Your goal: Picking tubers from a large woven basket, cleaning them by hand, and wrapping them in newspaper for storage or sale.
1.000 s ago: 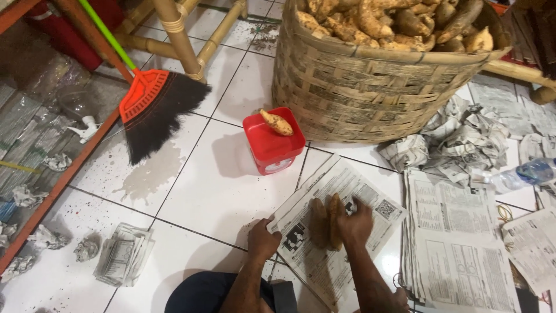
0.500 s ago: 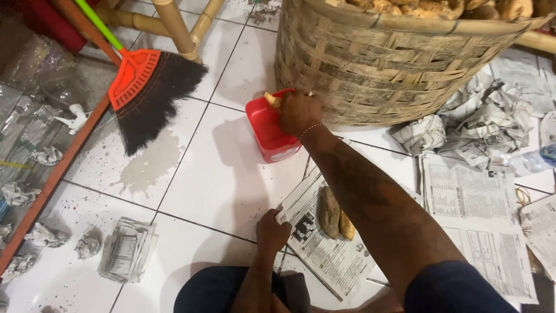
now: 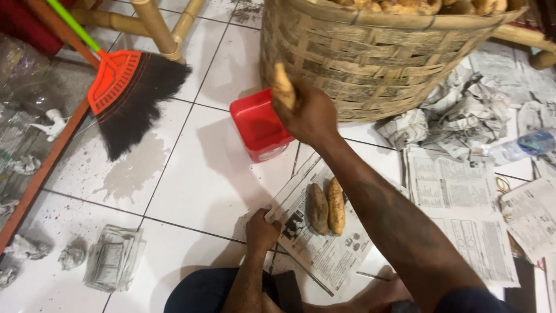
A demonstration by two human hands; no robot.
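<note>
On a white tiled floor (image 3: 191,191), a person sits wrapping root tubers in newspaper. At far left lie crumpled paper wads (image 3: 69,255) and a folded bundle of newsprint (image 3: 113,264); above them an orange-headed broom (image 3: 130,95) with black bristles rests beside bamboo furniture legs (image 3: 156,26). Toward the middle, the left hand (image 3: 260,232) presses down the near corner of a spread newspaper sheet (image 3: 324,243), fingers curled onto the paper's edge, holding nothing else. Two brown tubers (image 3: 326,207) lie side by side, touching, on that sheet. Just above, a small red plastic tub (image 3: 258,124) stands on the tiles beside the sheet. The right hand (image 3: 310,116) is raised over the tub, fingers closed around a pale tuber (image 3: 284,87), blurred. Behind it stands a large woven basket (image 3: 370,64) heaped with more tubers. Farther right lie crumpled newspaper balls (image 3: 452,119), flat sheets (image 3: 452,197) and a plastic bottle (image 3: 530,144). Judged from this view, the step goes best if the tuber is laid snug against the pair, parallel, while the left hand keeps the sheet pinned flat so it does not slide on the tiles.
</note>
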